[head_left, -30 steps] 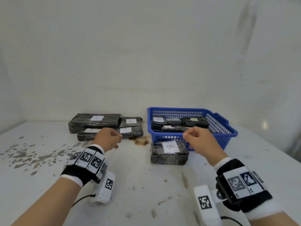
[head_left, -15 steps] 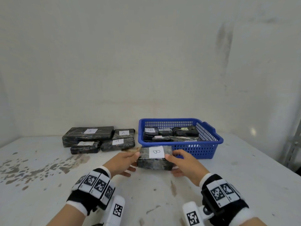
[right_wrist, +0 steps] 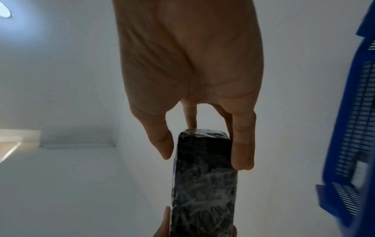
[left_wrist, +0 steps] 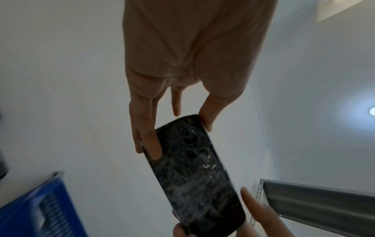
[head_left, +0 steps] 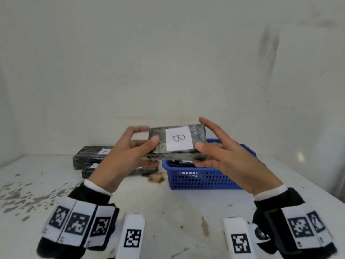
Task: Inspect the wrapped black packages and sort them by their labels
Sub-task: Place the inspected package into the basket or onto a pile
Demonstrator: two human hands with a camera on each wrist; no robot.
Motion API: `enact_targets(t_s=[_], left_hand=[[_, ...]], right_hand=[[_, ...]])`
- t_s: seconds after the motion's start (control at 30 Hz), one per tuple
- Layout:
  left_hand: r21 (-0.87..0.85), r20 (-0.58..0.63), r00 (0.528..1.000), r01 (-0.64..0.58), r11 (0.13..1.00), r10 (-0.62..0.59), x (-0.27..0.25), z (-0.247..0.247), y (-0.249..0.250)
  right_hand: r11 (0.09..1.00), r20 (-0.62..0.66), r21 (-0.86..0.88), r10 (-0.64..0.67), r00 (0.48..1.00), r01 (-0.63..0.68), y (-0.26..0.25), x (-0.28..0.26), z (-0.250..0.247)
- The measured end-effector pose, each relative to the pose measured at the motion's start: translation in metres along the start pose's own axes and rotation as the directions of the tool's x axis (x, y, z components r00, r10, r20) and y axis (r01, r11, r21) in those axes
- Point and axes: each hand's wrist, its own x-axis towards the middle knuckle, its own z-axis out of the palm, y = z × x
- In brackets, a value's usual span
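A black plastic-wrapped package (head_left: pixel 197 135) with a white paper label marked B (head_left: pixel 178 140) is held up in the air above the table, label toward me. My left hand (head_left: pixel 128 150) pinches its left end between thumb and fingers. My right hand (head_left: pixel 220 148) holds the right end the same way. The left wrist view shows the package (left_wrist: pixel 194 173) from its wrapped underside, with fingers (left_wrist: pixel 146 137) on its edge. In the right wrist view the package (right_wrist: pixel 205 179) appears end-on between thumb and fingers (right_wrist: pixel 242 144).
A blue plastic basket (head_left: pixel 203 181) with more wrapped packages stands on the white table (head_left: pixel 168 212) behind my hands. Left of it lie several black packages, one with a label A (head_left: pixel 89 156). A brown stain (head_left: pixel 155 178) marks the table beside the basket.
Both hands went from curled and empty above the table to gripping the B package at its ends, then lifted it off the table up to eye level.
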Motion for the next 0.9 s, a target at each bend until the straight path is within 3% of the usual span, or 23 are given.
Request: enact_targets(t_s=[0.23,0.9], left_hand=[[0.112,0.092,0.982,-0.173,0.979,0.163,-0.007,-0.011,0.024],[0.298,0.029,0.952,-0.298,0.907,0.304,-0.018,-0.027,0.038]], right_hand=[[0.997,-0.009,0.031,-0.075,0.997,0.075,-0.010,0.015,0.005],[0.967,0.020,-0.195,-0.167,0.986,0.167,-0.033,0.019,0.033]])
